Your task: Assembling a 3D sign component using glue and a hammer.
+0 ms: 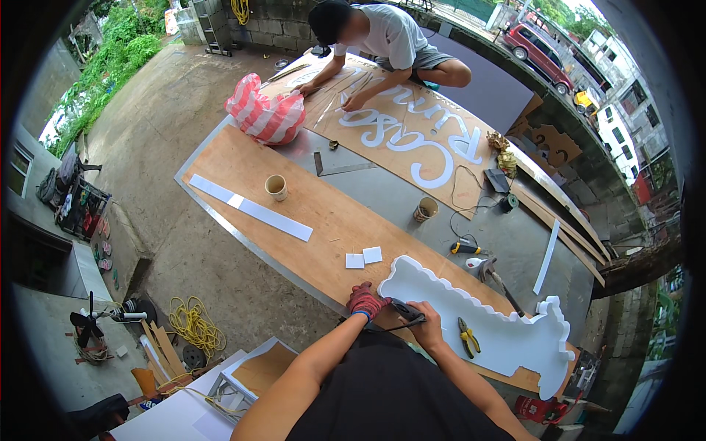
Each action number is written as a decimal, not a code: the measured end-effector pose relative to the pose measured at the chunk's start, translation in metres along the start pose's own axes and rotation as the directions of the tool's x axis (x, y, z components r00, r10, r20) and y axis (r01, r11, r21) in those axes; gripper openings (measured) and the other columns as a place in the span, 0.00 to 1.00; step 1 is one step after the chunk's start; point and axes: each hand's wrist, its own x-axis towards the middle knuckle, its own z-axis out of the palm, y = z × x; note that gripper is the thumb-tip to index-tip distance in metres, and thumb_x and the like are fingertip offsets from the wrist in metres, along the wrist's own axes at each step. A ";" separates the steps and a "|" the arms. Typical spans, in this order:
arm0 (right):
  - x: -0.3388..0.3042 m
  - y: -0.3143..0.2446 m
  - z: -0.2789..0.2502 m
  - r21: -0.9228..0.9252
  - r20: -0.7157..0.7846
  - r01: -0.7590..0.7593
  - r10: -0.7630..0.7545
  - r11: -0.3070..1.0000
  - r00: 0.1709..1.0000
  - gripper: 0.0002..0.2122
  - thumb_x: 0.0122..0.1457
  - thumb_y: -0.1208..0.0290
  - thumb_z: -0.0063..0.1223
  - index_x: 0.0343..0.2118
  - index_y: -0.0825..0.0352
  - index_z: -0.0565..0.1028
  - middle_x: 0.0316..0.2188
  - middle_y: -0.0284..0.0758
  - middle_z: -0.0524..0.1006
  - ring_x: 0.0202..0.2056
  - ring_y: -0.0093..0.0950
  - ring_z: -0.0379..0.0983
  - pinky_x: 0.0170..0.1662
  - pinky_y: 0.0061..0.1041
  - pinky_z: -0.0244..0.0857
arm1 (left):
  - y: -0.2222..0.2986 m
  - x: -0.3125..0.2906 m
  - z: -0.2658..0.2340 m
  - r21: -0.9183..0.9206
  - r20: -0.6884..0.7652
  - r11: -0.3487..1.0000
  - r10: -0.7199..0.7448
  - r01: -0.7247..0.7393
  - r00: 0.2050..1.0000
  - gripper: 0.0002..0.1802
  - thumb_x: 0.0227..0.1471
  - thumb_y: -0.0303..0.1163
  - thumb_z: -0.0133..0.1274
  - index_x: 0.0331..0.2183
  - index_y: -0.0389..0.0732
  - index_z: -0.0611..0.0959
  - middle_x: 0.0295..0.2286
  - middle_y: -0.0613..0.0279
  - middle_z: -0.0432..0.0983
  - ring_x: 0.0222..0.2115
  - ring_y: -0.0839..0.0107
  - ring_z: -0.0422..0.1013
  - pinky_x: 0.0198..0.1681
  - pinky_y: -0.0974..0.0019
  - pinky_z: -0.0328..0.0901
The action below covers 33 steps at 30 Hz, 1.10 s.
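My left hand (366,300), in a red and dark work glove, is at the near left end of a white scalloped-edge panel (456,301). Its fingers look curled in at the rim, and what they pinch is hidden. In my bare right hand (424,325) is a black corded hand tool (404,310), its front end close to the gloved fingers. The panel has a raised, wavy side wall. Pliers (468,338) with yellow and black handles lie on it. Two small white squares (363,257) rest on the wooden board just beyond my left hand.
A plywood board (250,169) carries a white strip (250,207) and a paper cup (276,187). Another cup (426,209), a yellow-black tool (465,247) and a hammer (500,283) lie beyond the panel. Across the table, a person (390,44) handles white cut-out letters beside a striped bag (265,110).
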 end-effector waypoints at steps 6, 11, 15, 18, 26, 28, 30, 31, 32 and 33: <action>0.000 0.000 0.000 0.002 0.006 -0.007 0.007 1.000 1.000 0.21 0.50 0.69 0.77 0.48 0.65 0.82 0.36 0.42 0.81 0.37 0.44 0.81 0.41 0.38 0.75 | -0.003 0.003 0.003 0.004 -0.007 1.000 0.015 -0.015 1.000 0.60 0.36 0.67 0.74 0.66 0.52 0.71 0.62 0.49 0.67 0.62 0.50 0.69 0.62 0.46 0.67; 0.000 0.001 0.001 0.001 0.005 -0.006 0.006 1.000 1.000 0.21 0.50 0.69 0.77 0.47 0.65 0.83 0.36 0.42 0.81 0.37 0.44 0.81 0.42 0.38 0.75 | -0.001 0.002 0.001 0.012 -0.003 1.000 0.004 -0.004 1.000 0.61 0.36 0.67 0.74 0.66 0.52 0.71 0.62 0.49 0.67 0.62 0.50 0.69 0.63 0.46 0.67; -0.001 0.002 0.002 0.005 0.001 -0.003 0.003 1.000 1.000 0.21 0.50 0.68 0.77 0.47 0.65 0.83 0.36 0.42 0.81 0.37 0.44 0.81 0.42 0.38 0.75 | -0.001 0.003 0.001 0.008 0.009 1.000 -0.004 0.004 1.000 0.61 0.36 0.67 0.74 0.66 0.52 0.71 0.62 0.49 0.67 0.62 0.50 0.69 0.63 0.45 0.67; 0.001 0.002 0.001 -0.020 0.007 0.000 0.000 1.000 1.000 0.21 0.50 0.68 0.78 0.47 0.65 0.83 0.36 0.41 0.81 0.37 0.44 0.80 0.42 0.38 0.75 | -0.002 0.004 0.003 0.009 0.005 1.000 0.000 0.000 1.000 0.61 0.35 0.68 0.74 0.66 0.52 0.71 0.62 0.49 0.67 0.62 0.50 0.69 0.63 0.46 0.67; 0.001 0.002 0.001 0.000 0.017 -0.009 0.009 1.000 1.000 0.22 0.50 0.68 0.77 0.48 0.64 0.82 0.36 0.42 0.80 0.38 0.45 0.80 0.42 0.40 0.74 | -0.002 0.006 0.004 0.004 0.004 1.000 0.002 -0.002 1.000 0.61 0.35 0.67 0.74 0.66 0.52 0.71 0.61 0.50 0.67 0.62 0.50 0.69 0.63 0.47 0.67; 0.001 0.002 0.000 0.007 0.018 -0.014 0.014 1.000 1.000 0.22 0.50 0.68 0.77 0.48 0.64 0.82 0.36 0.42 0.80 0.38 0.45 0.80 0.42 0.40 0.75 | -0.003 0.004 0.003 0.001 -0.001 1.000 0.009 -0.009 1.000 0.61 0.35 0.67 0.75 0.66 0.52 0.71 0.61 0.50 0.68 0.62 0.50 0.69 0.63 0.46 0.67; 0.001 0.002 0.001 0.001 0.025 -0.014 0.014 1.000 1.000 0.22 0.50 0.68 0.77 0.48 0.65 0.82 0.37 0.42 0.80 0.38 0.46 0.80 0.42 0.40 0.74 | -0.002 0.002 0.002 -0.003 -0.006 1.000 0.017 -0.017 1.000 0.61 0.35 0.67 0.75 0.66 0.51 0.72 0.61 0.50 0.68 0.62 0.50 0.69 0.62 0.46 0.67; 0.000 0.002 0.001 -0.001 0.025 -0.015 0.015 1.000 1.000 0.22 0.50 0.68 0.77 0.48 0.65 0.82 0.37 0.42 0.80 0.38 0.46 0.80 0.42 0.40 0.74 | -0.001 0.002 0.001 -0.005 -0.006 1.000 0.010 -0.010 1.000 0.61 0.35 0.67 0.75 0.66 0.51 0.72 0.61 0.50 0.68 0.62 0.50 0.69 0.62 0.46 0.68; 0.000 0.002 0.000 0.003 0.024 -0.023 0.023 1.000 0.999 0.22 0.50 0.68 0.77 0.48 0.65 0.82 0.37 0.42 0.80 0.38 0.46 0.80 0.42 0.40 0.75 | 0.000 0.002 0.001 -0.006 -0.006 1.000 0.004 -0.004 1.000 0.61 0.34 0.67 0.75 0.66 0.51 0.72 0.61 0.50 0.68 0.61 0.50 0.69 0.62 0.46 0.68; 0.001 0.001 0.000 0.007 0.024 -0.028 0.028 1.000 0.999 0.22 0.50 0.68 0.77 0.48 0.65 0.82 0.37 0.42 0.80 0.38 0.46 0.80 0.42 0.40 0.75 | -0.001 0.002 0.001 -0.007 -0.006 1.000 0.004 -0.004 1.000 0.61 0.34 0.67 0.75 0.66 0.51 0.72 0.61 0.50 0.68 0.61 0.50 0.69 0.62 0.46 0.68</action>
